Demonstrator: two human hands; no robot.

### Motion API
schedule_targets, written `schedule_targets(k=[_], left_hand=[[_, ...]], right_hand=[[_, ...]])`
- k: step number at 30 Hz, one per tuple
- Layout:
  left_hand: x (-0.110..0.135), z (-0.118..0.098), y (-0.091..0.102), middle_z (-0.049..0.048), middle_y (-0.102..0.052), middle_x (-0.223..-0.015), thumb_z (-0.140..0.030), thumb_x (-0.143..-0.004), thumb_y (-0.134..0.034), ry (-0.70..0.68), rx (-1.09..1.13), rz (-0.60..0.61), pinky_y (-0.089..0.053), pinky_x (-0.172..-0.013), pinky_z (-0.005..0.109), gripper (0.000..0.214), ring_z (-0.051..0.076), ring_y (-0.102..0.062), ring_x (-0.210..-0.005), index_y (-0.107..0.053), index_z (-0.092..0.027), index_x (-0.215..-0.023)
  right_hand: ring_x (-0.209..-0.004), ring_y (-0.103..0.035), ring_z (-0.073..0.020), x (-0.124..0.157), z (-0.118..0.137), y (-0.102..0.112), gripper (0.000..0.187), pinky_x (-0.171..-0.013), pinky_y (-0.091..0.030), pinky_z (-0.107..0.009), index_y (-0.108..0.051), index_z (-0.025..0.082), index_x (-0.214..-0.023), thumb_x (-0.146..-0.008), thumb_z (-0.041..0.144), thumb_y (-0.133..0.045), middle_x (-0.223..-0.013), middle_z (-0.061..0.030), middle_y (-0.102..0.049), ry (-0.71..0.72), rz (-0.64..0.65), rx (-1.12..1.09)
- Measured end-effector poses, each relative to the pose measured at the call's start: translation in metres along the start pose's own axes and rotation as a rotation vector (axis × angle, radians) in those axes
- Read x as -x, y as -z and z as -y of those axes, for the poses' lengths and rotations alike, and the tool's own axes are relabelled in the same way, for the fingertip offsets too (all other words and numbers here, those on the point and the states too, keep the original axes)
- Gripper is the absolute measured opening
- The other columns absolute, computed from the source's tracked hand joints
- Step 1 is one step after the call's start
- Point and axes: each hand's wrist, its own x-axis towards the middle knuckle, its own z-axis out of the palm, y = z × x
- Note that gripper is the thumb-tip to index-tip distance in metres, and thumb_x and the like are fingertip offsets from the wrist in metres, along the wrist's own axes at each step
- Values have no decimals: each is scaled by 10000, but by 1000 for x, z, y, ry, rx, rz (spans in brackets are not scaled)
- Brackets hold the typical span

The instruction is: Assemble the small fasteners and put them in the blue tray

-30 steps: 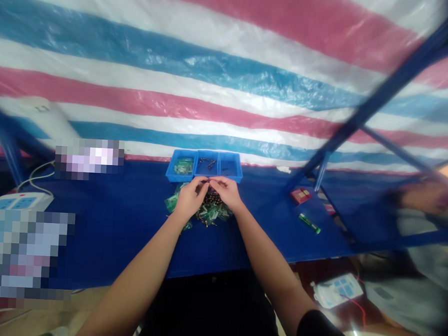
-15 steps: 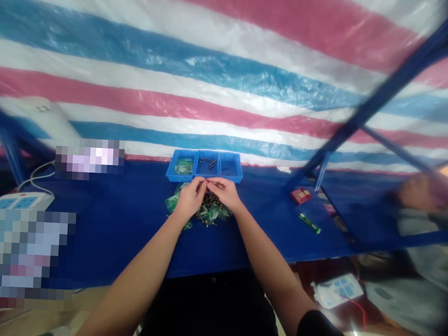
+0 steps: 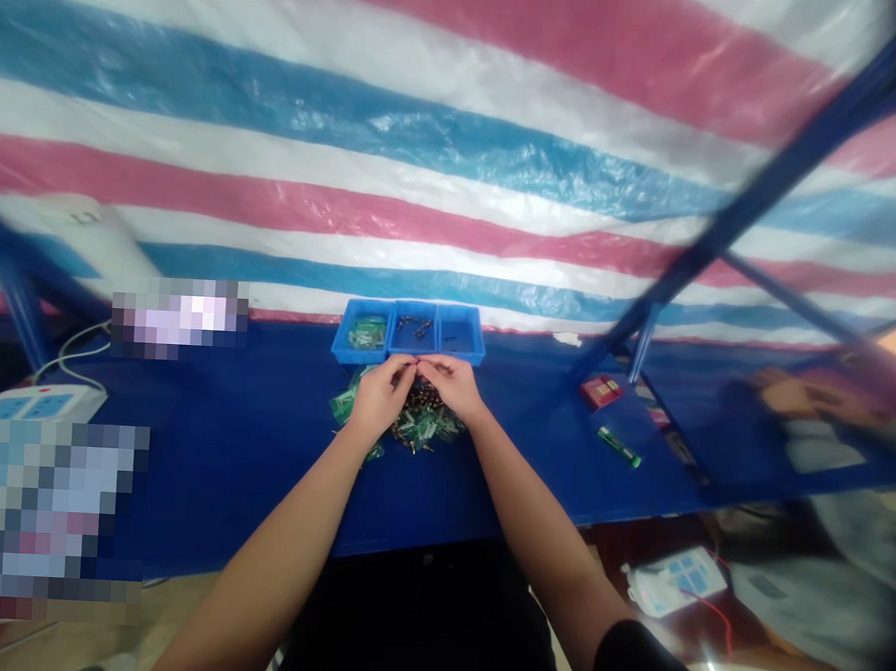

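Observation:
My left hand [image 3: 382, 395] and my right hand [image 3: 450, 384] meet fingertip to fingertip above a heap of small green and brass parts [image 3: 417, 426] on the blue table [image 3: 247, 445]. Both hands are closed in a pinch on a tiny part between them, too small to name. Just behind the hands stand three joined blue trays [image 3: 409, 331]: the left one holds green parts, the middle one dark brass pieces, the right one a few dark bits.
A green lighter [image 3: 618, 446] and a red packet [image 3: 601, 390] lie to the right. A white power strip [image 3: 35, 400] with a cable sits at far left. Another person [image 3: 826, 425] is blurred at the right edge. A striped tarp [image 3: 458, 146] hangs behind.
My hands stay pinched together over the heap, barely shifting. The other person's arm at the right has moved.

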Motion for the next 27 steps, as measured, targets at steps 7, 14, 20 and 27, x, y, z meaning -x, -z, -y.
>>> schedule_targets(k=[7,14,20,27], left_hand=[[-1,2,0,16,-703,-861,-375,-961,-453,17,-34,20,-466,-708,259,225,165,-658,-747,-609,-225,-1024],[-1,1,1,5,-680,-759,-396,-971,-432,32,-72,20,-435,-658,254,260,158,-631,-674,-614,-218,-925],[0,-1,1,10,-703,-802,-399,-958,-463,40,-35,17,-456,-677,253,250,157,-650,-696,-627,-221,-1021],[0,0,0,20,-717,-863,-385,-937,-501,13,-9,-7,-469,-690,252,232,159,-656,-738,-642,-227,-1031]], right_hand=[[-825,-704,-187,0,-4,-4,366,-828,-560,-333,-742,180,-994,-725,428,-757,-942,-60,-754,11,36,-87],[-806,-705,-189,2,-3,-4,333,-819,-565,-338,-734,177,-950,-711,407,-772,-877,-50,-749,9,53,-124],[-810,-700,-184,-1,-5,-2,322,-801,-563,-323,-736,175,-949,-738,418,-744,-905,-57,-751,23,-6,-61],[-822,-702,-190,0,1,-1,320,-809,-567,-335,-744,179,-945,-734,419,-745,-913,-61,-754,10,-16,-49]])
